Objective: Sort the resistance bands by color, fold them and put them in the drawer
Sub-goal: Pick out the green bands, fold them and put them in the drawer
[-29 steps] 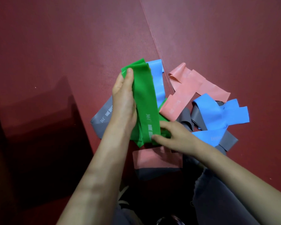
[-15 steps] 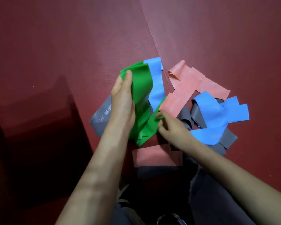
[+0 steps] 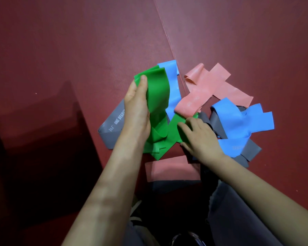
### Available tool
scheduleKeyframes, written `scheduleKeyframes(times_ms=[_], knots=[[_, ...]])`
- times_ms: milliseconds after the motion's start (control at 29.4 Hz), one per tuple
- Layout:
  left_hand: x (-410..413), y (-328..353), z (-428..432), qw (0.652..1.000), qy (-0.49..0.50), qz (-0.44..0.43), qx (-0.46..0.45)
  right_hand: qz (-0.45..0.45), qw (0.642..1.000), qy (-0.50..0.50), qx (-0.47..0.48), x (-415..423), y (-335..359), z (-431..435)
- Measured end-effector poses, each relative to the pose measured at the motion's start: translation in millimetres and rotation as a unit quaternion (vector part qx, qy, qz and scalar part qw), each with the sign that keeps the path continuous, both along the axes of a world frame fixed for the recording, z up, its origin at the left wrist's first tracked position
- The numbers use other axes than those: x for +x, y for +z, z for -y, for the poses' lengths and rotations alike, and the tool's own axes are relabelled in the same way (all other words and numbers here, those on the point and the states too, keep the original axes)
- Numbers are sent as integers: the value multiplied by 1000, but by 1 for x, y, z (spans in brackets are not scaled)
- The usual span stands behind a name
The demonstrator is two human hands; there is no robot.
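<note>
A pile of resistance bands lies on the dark red floor mat. My left hand grips the upper fold of a green band, thumb on top. My right hand pinches the green band's lower length where it runs under a pink band. A blue band lies just behind the green one. Another blue band sits on the right over grey bands. A grey band printed with white letters shows left of my wrist. A folded pink band and a folded grey band lie close to me.
A seam in the red mat runs from the top down to the pile. Dark shadow covers the mat at the lower left. My grey-clad knee is at the bottom right. No drawer is in view.
The green band has gone from a flat strip to slack and bunched. My right hand moved from its lower end up and right to the stretch under the pink band.
</note>
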State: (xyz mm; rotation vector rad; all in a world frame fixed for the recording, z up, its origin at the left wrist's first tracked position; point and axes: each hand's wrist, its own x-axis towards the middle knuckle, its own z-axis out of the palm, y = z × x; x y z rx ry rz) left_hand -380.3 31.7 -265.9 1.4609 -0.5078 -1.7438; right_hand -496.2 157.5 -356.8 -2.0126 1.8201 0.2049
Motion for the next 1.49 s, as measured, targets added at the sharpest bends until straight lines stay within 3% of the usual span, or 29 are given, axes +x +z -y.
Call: scheduleKeyframes(times_ms=[170, 408, 612, 679, 781, 917, 1019, 1121, 1223, 1291, 1495], knots=[[1, 0, 1, 1000, 7, -1, 0, 14, 994, 84, -69, -19, -7, -6], [2, -3, 0, 1000, 2, 8, 3, 123, 991, 43, -28, -29, 0, -13], [1, -5, -2, 999, -6, 30, 8, 216, 971, 11, -99, -24, 43, 14], [1, -5, -3, 1000, -4, 25, 6, 313, 945, -64, -75, -18, 66, 24], [1, -6, -4, 1000, 0, 25, -4, 488, 849, -165, 115, -13, 97, 40], [1, -10, -4, 999, -2, 31, -7, 568, 748, -124, 319, -10, 122, 48], [-1, -13, -6, 999, -10, 31, 0, 590, 716, -70, 368, -4, 136, 47], [-2, -15, -10, 999, -26, 23, 6, 627, 712, -121, 294, 5, 142, 51], [-3, -18, -12, 998, -51, -16, 19, 612, 735, -270, 108, 10, 125, 61], [-5, -19, -13, 997, -60, -28, 26, 586, 732, -348, 17, 8, 114, 70], [-14, -16, -19, 996, -81, 5, 23, 499, 780, -377, -35, 5, 102, 86]])
